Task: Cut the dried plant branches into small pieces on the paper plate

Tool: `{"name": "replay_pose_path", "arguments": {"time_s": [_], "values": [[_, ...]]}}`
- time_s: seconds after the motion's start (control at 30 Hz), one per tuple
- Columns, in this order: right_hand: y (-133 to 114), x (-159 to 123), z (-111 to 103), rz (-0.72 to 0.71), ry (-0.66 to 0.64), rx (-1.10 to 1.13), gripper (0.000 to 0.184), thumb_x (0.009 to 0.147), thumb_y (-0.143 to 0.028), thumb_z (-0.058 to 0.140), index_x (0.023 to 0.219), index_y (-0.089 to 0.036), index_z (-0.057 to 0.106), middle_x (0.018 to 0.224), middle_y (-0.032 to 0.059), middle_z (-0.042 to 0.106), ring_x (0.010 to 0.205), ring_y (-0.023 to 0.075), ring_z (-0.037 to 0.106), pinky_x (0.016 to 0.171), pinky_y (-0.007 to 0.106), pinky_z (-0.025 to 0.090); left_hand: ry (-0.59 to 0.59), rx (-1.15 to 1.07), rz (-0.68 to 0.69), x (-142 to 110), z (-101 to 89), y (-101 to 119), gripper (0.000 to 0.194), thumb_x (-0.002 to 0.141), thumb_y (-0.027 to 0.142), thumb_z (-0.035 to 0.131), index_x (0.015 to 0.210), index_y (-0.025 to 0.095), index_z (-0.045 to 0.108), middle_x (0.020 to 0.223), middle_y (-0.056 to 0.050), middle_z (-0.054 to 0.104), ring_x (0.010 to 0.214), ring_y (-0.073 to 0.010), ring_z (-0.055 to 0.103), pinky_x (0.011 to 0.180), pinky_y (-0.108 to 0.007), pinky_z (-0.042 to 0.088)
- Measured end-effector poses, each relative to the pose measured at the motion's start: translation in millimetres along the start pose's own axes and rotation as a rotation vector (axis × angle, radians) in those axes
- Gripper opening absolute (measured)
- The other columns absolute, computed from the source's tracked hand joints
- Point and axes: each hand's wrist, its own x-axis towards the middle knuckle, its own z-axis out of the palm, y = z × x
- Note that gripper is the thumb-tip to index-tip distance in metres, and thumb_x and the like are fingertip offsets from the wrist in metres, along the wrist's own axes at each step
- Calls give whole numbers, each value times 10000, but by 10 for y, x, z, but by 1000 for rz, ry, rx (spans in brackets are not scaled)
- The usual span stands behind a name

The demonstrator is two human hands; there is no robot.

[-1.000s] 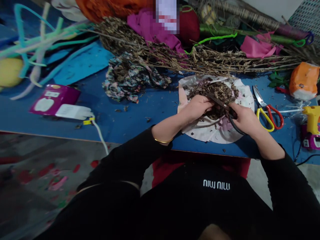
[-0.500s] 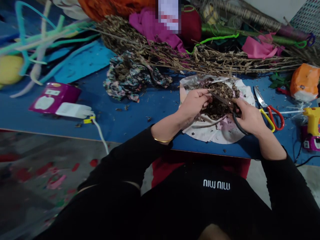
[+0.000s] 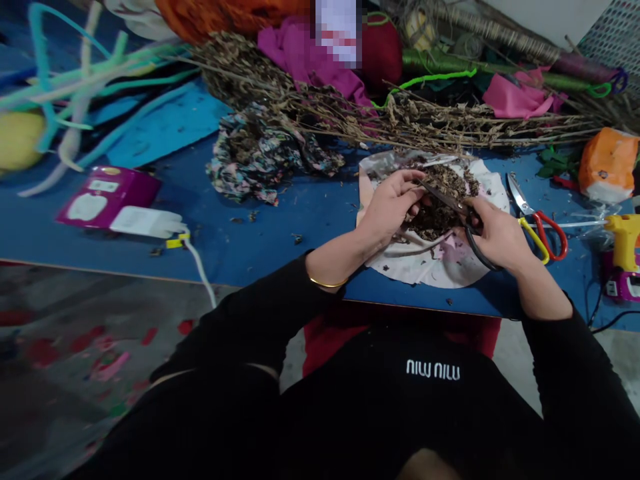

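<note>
Dark-handled scissors [image 3: 445, 199] are in my right hand [image 3: 500, 230], with its fingers round the handles. Their blades point left, and the tips reach the fingertips of my left hand [image 3: 393, 207]. That hand is closed in a pinch, and what lies between its fingers is too small to make out. Below both hands is a heap of brown dried, crumbled leaves [image 3: 436, 219]. It rests on a round piece of white cloth [image 3: 425, 270] with pinkish stains, spread near the table's front edge.
Red-and-yellow-handled scissors [image 3: 543, 233] lie right of the cloth on the blue table [image 3: 270, 260]. Farther right is a yellow glue gun [image 3: 625, 237]. Long dried stalks [image 3: 425, 127] stretch across behind. Left are a crumpled floral cloth [image 3: 260, 160] and a purple box [image 3: 113, 193] with a white power strip [image 3: 147, 221].
My left hand has shifted very slightly beside the scissor tips. The scissors stay in my right hand, almost in the same place, and the view has barely moved.
</note>
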Motion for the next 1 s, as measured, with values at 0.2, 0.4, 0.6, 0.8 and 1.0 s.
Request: {"name": "replay_pose_path", "arguments": {"time_s": [0.2,0.4,0.6,0.8,1.0], "values": [[-25,3,-13,4,-22,0,574,859,-496,516,1331,-185,615,1103,143,725,927,321,664,699,376,450,34,-29,38,21,18,-30,86,1003,135,575,1068,187,557,740,27,639,567,-62,514,557,-176,389],[-29,-8,38,-35,0,-6,543,873,-501,519,1315,-199,609,1123,137,722,897,293,654,696,359,440,-72,-35,-18,3,42,-43,129,979,68,555,922,183,555,694,15,661,518,-59,503,495,-190,362],[-17,-4,46,-44,-46,-61,453,864,-404,496,1237,-183,628,1056,148,718,850,284,634,657,334,374,-107,5,-55,-25,40,-20,111,939,127,652,860,173,588,721,-7,688,469,-35,458,450,-185,332],[-15,8,34,-44,-49,17,325,849,-364,483,1070,-188,643,881,116,699,742,242,582,634,315,320,-81,75,-59,-53,2,40,76,932,206,633,885,165,677,834,-47,729,529,-68,507,476,-201,385],[-25,-2,40,-17,-39,-21,357,858,-386,486,1114,-196,648,903,108,704,753,243,583,630,316,301,-63,279,19,-45,-30,49,196,893,213,630,713,155,683,679,-38,673,557,-100,522,546,-248,388]]}}
